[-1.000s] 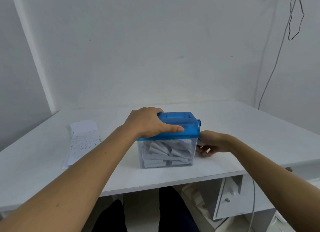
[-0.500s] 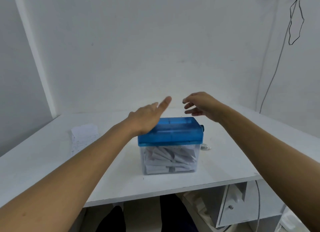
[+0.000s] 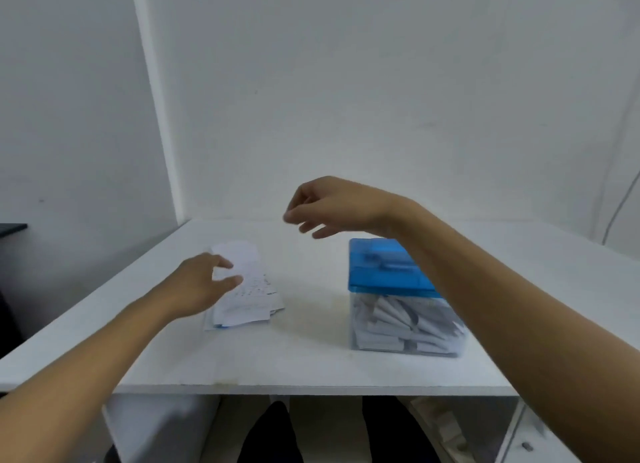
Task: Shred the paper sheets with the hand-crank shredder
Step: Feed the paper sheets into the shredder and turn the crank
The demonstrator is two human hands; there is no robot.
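The hand-crank shredder, a blue lid on a clear bin full of paper strips, stands on the white desk at the right. A small stack of printed paper sheets lies at the left. My left hand hovers over the stack's left edge with thumb and fingers spread, holding nothing. My right hand hangs in the air between the stack and the shredder, fingers loosely curled and empty. My right forearm hides the shredder's right side and crank.
White walls close off the back and both sides of the desk. A cable hangs down the right wall. Under the desk are my legs and a drawer unit at the right.
Both hands left the shredder. My left hand moved left down to the paper stack and my right hand swung left above the desk. The view turned left.
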